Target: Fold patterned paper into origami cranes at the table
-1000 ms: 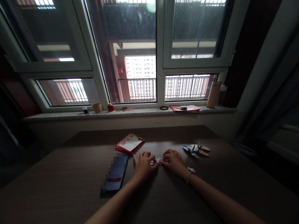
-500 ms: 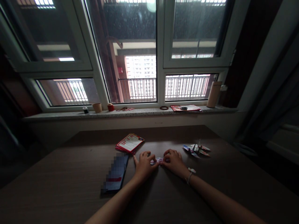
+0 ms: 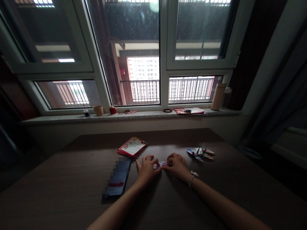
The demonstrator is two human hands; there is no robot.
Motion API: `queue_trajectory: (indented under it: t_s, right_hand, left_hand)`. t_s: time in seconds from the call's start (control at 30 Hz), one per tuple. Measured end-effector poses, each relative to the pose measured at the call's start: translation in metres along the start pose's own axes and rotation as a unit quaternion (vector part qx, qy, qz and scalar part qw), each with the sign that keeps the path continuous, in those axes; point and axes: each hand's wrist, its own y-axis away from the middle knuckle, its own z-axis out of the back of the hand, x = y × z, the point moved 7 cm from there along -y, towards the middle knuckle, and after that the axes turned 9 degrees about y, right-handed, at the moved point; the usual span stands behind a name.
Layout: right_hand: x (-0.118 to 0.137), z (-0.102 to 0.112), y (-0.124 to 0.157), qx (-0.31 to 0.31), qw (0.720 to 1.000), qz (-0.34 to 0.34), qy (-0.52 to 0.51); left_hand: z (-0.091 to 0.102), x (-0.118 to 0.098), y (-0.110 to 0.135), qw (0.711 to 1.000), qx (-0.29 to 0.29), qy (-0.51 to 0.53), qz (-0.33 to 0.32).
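Note:
Between my two hands a small piece of printed paper (image 3: pixel 162 164), whitish with pink and purple marks, lies low at the table top. My left hand (image 3: pixel 149 168) grips its left side with bent fingers, thumb toward the middle. From the right, my right hand (image 3: pixel 177 166) pinches the other side, its fingers curled; a pale bracelet circles that wrist. Most of the paper is covered by the fingers, so its folds are hard to make out. Just left of my left hand lies a phone (image 3: pixel 118 177), partly blurred out.
A stack of red-edged printed sheets (image 3: pixel 133 146) lies behind the phone. Folded paper cranes (image 3: pixel 200 153) stand to the right on the brown table (image 3: pixel 59 179). The windowsill (image 3: pixel 144 116) bears a paper cup (image 3: pixel 98 111), more sheets with scissors (image 3: pixel 189 111) and a tan flask (image 3: pixel 218 96).
The whole view has shifted very slightly. Both hands keep nearly the same pose on the paper, with only tiny finger movement.

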Motion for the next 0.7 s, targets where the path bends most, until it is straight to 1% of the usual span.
queue_trajectory:
  t_s: [0.27,0.7]
  right_hand:
    - [-0.0001,-0.0012,-0.0007,0.004,1.000,0.002,0.002]
    - [-0.0050,-0.0052,-0.0020,0.020,1.000,-0.006,-0.020]
  left_hand:
    - [0.0006,0.0003,-0.0017,1.000,0.007,0.009,0.002]
    - [-0.0019,0.0074,-0.0017,1.000,0.022,0.003,0.015]
